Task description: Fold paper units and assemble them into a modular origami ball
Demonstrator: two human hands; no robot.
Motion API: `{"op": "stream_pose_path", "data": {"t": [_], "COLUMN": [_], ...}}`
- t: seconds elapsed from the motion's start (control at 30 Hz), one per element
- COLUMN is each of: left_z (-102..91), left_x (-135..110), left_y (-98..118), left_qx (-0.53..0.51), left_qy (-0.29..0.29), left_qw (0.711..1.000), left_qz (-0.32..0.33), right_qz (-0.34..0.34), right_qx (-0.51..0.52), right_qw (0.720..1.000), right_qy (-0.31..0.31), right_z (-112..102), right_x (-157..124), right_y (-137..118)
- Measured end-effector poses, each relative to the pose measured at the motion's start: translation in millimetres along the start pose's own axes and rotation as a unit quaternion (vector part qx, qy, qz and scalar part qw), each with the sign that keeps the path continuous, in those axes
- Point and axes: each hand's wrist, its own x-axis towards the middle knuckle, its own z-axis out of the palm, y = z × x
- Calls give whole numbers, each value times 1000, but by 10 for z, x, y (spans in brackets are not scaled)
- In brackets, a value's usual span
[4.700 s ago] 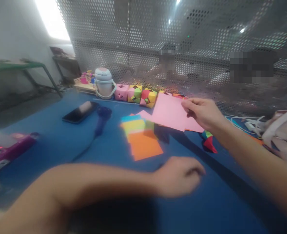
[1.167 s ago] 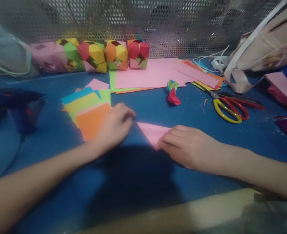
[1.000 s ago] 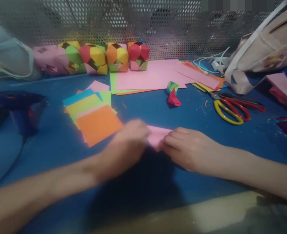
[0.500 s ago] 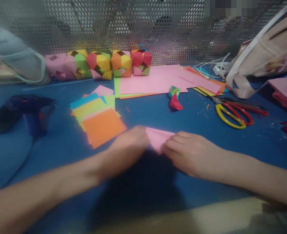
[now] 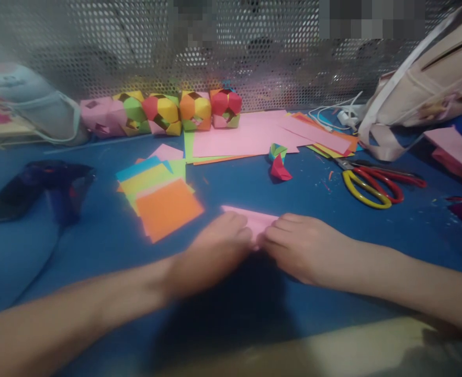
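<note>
A small pink paper square (image 5: 254, 219) lies folded on the blue table (image 5: 254, 183), mostly hidden under my fingers. My left hand (image 5: 211, 251) presses on its left part with the fingers curled down. My right hand (image 5: 301, 246) pins its right part, fingers together and flat on the paper. The fingertips of the two hands almost meet over the sheet.
A fan of coloured paper squares (image 5: 160, 196) lies left of my hands. Several paper cubes (image 5: 164, 111) line the perforated back wall. Large pink sheets (image 5: 250, 137), a small folded piece (image 5: 278, 163), scissors (image 5: 372, 183), a bag (image 5: 423, 89), a phone (image 5: 7, 196) and a blue glue gun (image 5: 64, 183) lie around.
Earlier my right hand carried a pink sheet over the table. Now the sheet lies folded in front of me, and my left hand has slid from the orange stack onto it.
</note>
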Motion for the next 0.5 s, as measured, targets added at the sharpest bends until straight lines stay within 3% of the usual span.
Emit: {"op": "stream_pose_path", "data": {"t": [0.17,0.3,0.5], "left_z": [2,12,6], "left_x": [-7,-9,-22], "left_y": [93,114,148], "left_qx": [80,68,116], "left_qy": [-32,-27,-25], "left_qw": [996,997,993], "left_qz": [-12,-33,-7], "right_qz": [38,58,48], "right_qx": [-3,-32,-52], "right_qw": [999,995,996], "right_qy": [30,80,49], "right_z": [29,104,133], "right_x": [40,80,137], "right_y": [6,8,9]}}
